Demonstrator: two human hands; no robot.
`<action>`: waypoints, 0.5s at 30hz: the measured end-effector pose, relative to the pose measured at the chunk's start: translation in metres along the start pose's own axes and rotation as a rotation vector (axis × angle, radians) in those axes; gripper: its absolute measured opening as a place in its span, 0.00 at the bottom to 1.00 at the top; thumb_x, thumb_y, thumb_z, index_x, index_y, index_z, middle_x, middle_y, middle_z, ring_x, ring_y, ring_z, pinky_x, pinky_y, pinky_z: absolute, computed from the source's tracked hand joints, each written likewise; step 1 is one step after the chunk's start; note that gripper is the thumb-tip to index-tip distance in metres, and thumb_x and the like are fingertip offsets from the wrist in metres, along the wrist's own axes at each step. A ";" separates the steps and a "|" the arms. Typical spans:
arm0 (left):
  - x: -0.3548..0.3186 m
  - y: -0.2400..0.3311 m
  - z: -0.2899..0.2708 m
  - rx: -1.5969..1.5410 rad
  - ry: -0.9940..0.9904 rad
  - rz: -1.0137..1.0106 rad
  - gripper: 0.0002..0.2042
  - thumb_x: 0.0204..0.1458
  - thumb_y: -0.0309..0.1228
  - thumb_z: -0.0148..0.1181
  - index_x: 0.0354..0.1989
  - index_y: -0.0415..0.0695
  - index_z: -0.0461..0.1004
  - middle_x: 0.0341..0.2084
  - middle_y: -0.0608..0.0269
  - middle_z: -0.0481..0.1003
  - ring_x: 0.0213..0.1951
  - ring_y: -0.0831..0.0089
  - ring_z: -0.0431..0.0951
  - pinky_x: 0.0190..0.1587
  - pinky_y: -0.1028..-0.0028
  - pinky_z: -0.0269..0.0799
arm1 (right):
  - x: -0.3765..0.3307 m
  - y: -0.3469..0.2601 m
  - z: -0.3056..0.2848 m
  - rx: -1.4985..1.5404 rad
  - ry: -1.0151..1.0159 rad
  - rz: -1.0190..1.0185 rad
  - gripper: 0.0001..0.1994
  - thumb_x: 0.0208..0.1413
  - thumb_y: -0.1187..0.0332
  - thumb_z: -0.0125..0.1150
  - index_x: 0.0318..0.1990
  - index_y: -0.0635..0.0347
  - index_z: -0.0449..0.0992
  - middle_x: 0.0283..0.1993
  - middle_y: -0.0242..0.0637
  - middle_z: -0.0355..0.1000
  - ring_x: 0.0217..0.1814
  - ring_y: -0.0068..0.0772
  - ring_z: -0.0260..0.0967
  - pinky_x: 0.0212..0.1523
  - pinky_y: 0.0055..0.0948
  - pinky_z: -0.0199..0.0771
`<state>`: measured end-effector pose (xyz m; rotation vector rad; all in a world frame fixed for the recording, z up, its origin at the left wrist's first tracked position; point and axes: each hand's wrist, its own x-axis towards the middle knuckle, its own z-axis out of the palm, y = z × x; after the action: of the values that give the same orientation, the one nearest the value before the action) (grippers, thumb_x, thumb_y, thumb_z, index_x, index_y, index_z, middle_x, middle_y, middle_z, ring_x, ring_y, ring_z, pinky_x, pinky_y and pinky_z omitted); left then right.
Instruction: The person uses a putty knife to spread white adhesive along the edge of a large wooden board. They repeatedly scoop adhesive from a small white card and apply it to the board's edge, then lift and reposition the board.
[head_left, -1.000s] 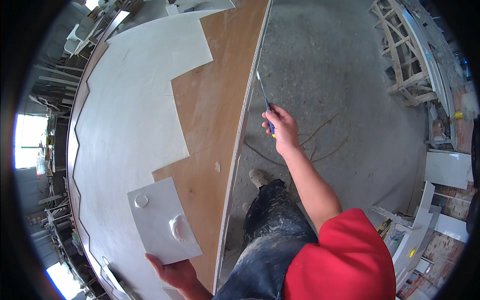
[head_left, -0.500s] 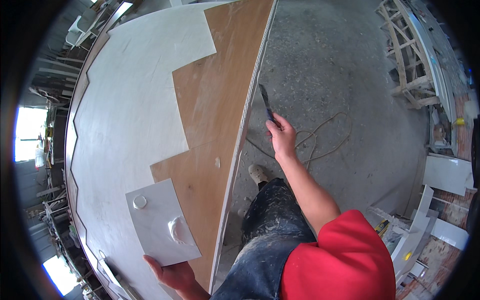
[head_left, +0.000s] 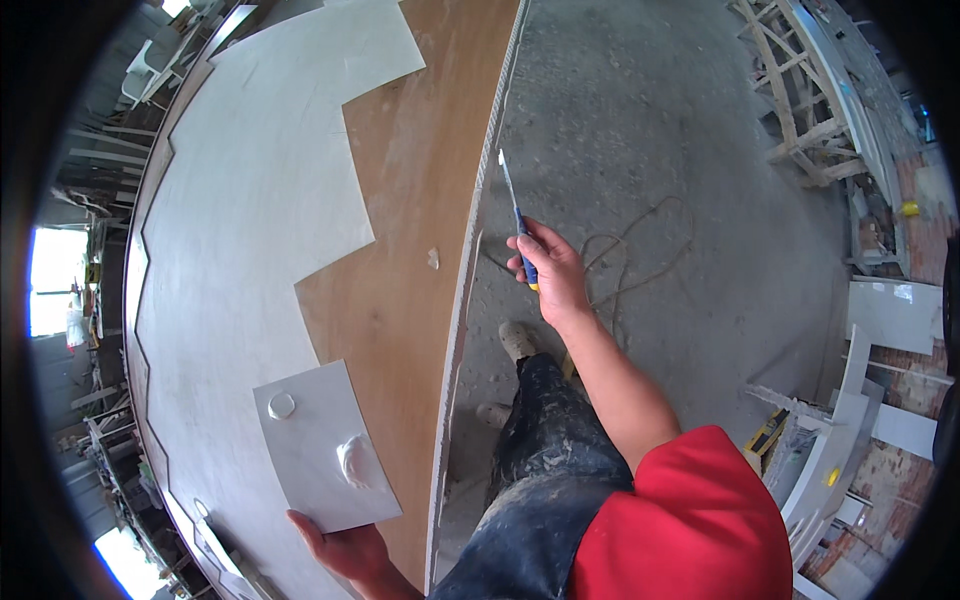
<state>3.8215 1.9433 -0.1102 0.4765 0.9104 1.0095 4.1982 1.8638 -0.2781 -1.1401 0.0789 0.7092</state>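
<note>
Our right-hand fingers (head_left: 522,250) grip the putty knife (head_left: 513,205), blade pointing twelve o'clock; our left hand (head_left: 345,548) holds the filler board (head_left: 320,445) at seven o'clock over the bench (head_left: 400,200). Tilting it could slide the putty (head_left: 353,462) off.

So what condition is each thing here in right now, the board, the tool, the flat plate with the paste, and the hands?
Large wooden panel: partly coated white, a stepped strip of bare wood left.
Putty knife: gripped by the right hand, blade up, off the panel.
Flat white plate: held from beneath by the left hand, level.
Putty blob: sitting on the plate.
Cord: loose on the floor.
</note>
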 end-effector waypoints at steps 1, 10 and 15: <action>0.000 0.001 -0.001 0.007 -0.007 0.008 0.31 0.67 0.50 0.43 0.70 0.40 0.56 0.68 0.53 0.60 0.68 0.54 0.59 0.71 0.52 0.51 | 0.003 0.003 0.003 -0.006 0.020 -0.014 0.19 0.61 0.67 0.63 0.59 0.60 0.74 0.41 0.32 0.77 0.33 0.21 0.74 0.28 0.21 0.70; 0.008 -0.009 0.018 0.036 0.095 0.037 0.30 0.67 0.50 0.43 0.70 0.41 0.56 0.68 0.55 0.61 0.68 0.55 0.59 0.71 0.52 0.50 | 0.023 0.055 0.023 -0.159 0.141 -0.146 0.21 0.59 0.71 0.64 0.60 0.59 0.74 0.39 0.29 0.77 0.34 0.16 0.72 0.31 0.19 0.70; 0.011 -0.013 0.024 0.049 0.085 0.028 0.30 0.67 0.50 0.43 0.70 0.41 0.57 0.68 0.55 0.61 0.68 0.56 0.59 0.71 0.53 0.49 | 0.002 0.080 0.012 -0.177 0.134 -0.121 0.21 0.61 0.74 0.62 0.62 0.61 0.71 0.43 0.30 0.77 0.36 0.19 0.74 0.35 0.20 0.73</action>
<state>3.8504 1.9484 -0.1107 0.4920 1.0083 1.0410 4.1515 1.8934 -0.3378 -1.3505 0.0606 0.5398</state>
